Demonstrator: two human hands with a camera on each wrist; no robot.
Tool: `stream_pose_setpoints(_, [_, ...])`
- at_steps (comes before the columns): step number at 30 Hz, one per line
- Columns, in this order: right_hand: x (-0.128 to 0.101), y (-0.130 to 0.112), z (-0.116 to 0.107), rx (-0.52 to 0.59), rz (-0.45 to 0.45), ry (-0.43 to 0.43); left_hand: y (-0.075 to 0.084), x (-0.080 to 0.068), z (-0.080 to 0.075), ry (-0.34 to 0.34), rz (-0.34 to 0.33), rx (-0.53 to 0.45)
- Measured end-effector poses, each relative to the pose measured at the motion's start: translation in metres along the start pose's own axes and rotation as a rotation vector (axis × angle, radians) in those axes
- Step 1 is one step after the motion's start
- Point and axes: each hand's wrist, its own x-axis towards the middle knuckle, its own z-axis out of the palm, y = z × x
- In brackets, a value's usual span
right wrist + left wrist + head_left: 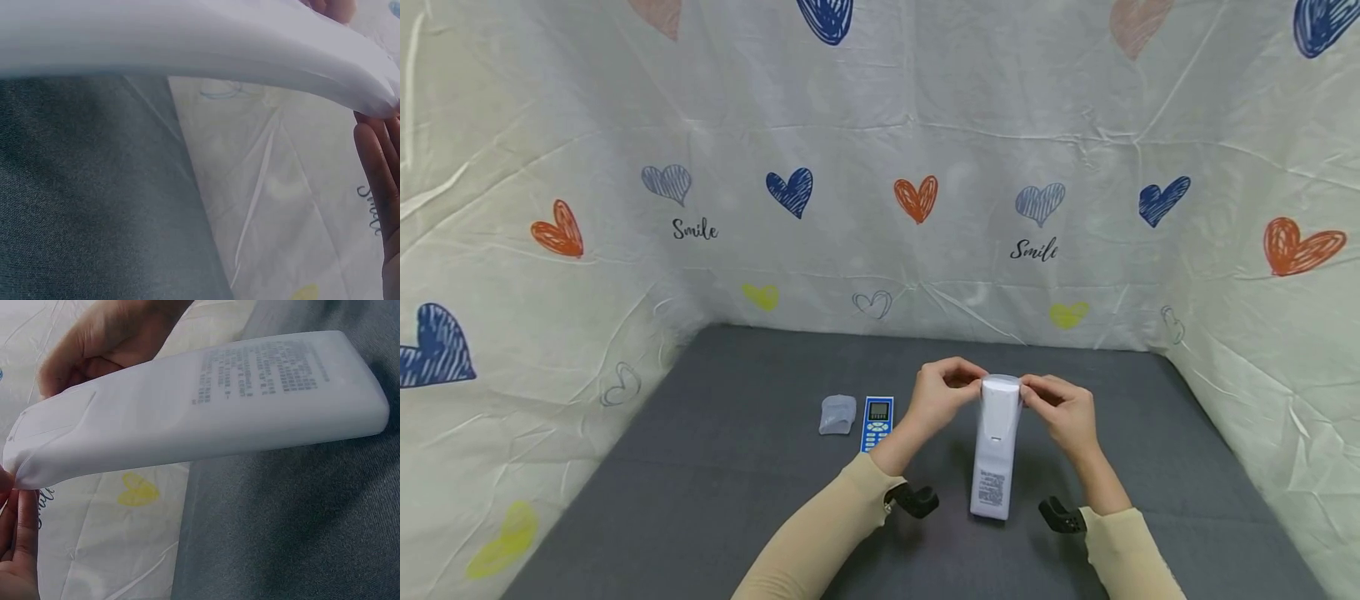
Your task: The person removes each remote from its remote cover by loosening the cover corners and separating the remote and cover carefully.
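Both hands are holding a white remote, standing on end near the worktop's middle.
The left hand [938, 393] and right hand [1060, 408] are pinching a clear cover at the top of the remote [995, 446], printed back facing the camera. A blue remote [877, 421] and another cover [837, 414] are lying left of it.

Two remotes: a white one [996, 446] and a blue one [877, 422] to its left; one clear cover [837, 414] beside the blue.
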Motion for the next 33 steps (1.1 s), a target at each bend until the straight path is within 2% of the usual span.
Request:
stream_pose_setpoints(2, [0.000,0.000,0.000,0.009,0.021,-0.001,0.010,-0.002,-0.001,-0.010,-0.012,-0.017])
stream_pose_setpoints(9, [0.001,-0.001,0.001,0.057,0.056,-0.010,0.007,0.001,-0.002,-0.020,-0.030,-0.079])
stream_pose_setpoints(14, [0.002,-0.001,0.002,0.048,0.090,-0.014,0.007,0.002,-0.004,-0.033,-0.043,-0.097])
stream_pose_setpoints(21, [0.006,-0.004,0.002,0.045,0.088,-0.013,0.008,0.006,-0.006,-0.035,-0.030,-0.123])
stream_pose_setpoints(26, [0.010,-0.008,0.002,0.054,0.040,-0.003,0.011,0.009,-0.007,-0.017,-0.007,-0.114])
stream_pose_setpoints(33, [0.014,-0.011,0.002,0.004,-0.103,0.028,0.017,0.011,-0.008,0.001,0.029,-0.098])
